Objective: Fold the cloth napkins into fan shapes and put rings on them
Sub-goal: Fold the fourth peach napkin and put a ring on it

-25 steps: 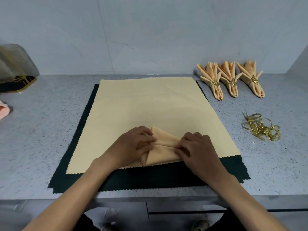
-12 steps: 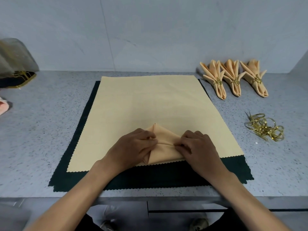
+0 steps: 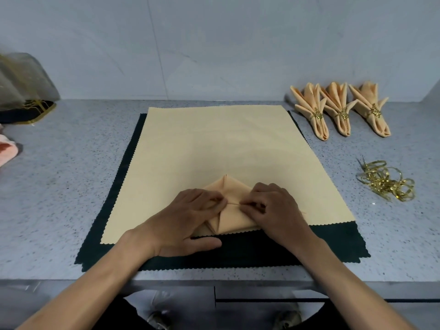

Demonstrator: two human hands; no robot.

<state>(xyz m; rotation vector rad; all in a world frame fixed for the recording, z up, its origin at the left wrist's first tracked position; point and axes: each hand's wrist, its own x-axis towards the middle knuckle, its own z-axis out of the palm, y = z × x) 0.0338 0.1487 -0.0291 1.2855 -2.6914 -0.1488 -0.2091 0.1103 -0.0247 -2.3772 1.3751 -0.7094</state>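
Note:
A peach napkin [image 3: 228, 214], partly folded into a pointed shape, lies near the front edge of a flat cream cloth [image 3: 219, 148]. My left hand [image 3: 188, 220] and my right hand [image 3: 276, 211] sit on it, fingertips pinching a horizontal fold at its middle. The left thumb lies flat on the dark green cloth [image 3: 333, 244] underneath. Three finished fan-shaped napkins [image 3: 340, 110] with gold rings stand in a row at the back right. A heap of loose gold rings [image 3: 385, 181] lies to the right of the cloths.
A grey speckled counter [image 3: 71, 186] carries everything, with a wall behind. At the back left sits a sheer bag on a dark tray with a gold rim [image 3: 26, 108]. A pink cloth [image 3: 7, 152] pokes in at the left edge. The counter's front edge runs just below the cloths.
Both hands have drawn closer together at the napkin's middle fold, and the fingertips now pinch it. The napkin's point stands a little taller above the hands.

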